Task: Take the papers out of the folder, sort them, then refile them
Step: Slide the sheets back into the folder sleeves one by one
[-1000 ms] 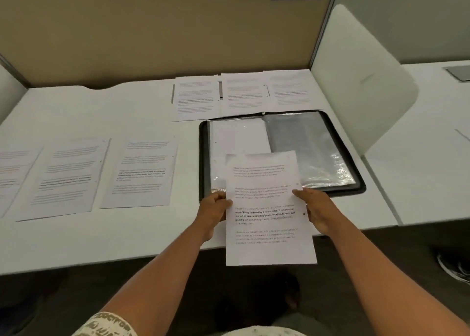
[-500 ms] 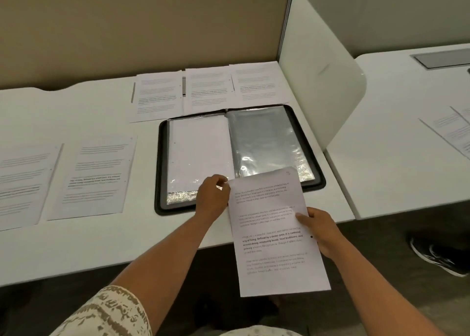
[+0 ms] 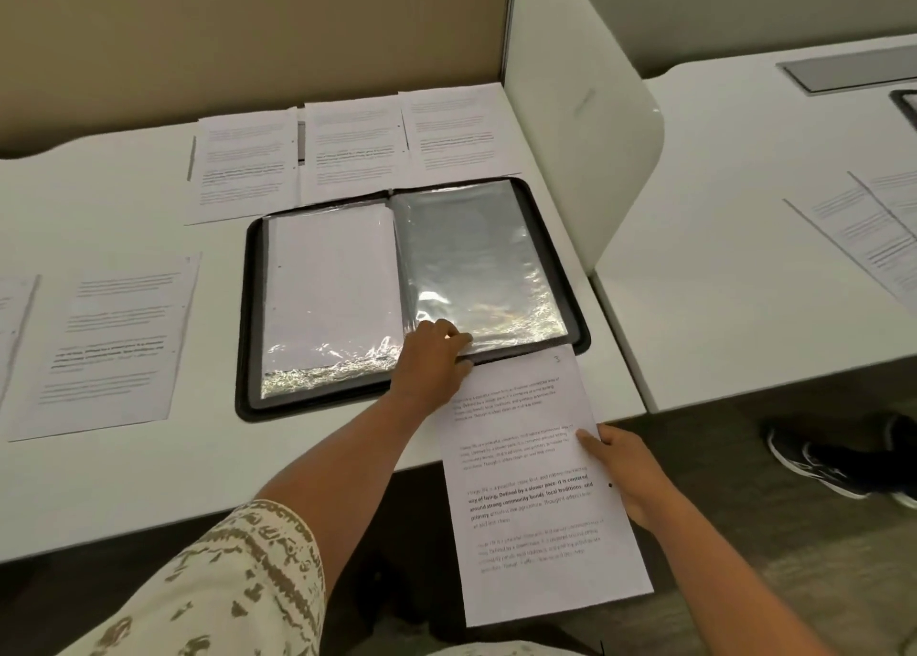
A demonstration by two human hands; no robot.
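Glossy crinkled plastic sleeves point(image 3: 476, 268), matt black folder point(image 3: 248, 308), matt printed paper point(image 3: 531, 482), smooth, perhaps laminate desk point(image 3: 124, 482)

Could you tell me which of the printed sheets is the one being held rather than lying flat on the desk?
The sheet hanging past the desk's front edge, gripped by the right hand; the others lie flat, untouched.

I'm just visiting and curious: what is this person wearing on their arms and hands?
Both hands, the left hand and the right hand, are bare: no gloves, rings or watch show. The forearms are bare too. Near the left shoulder a short sleeve shows, cream cloth with a tan mottled print. No sleeve shows on the right arm.
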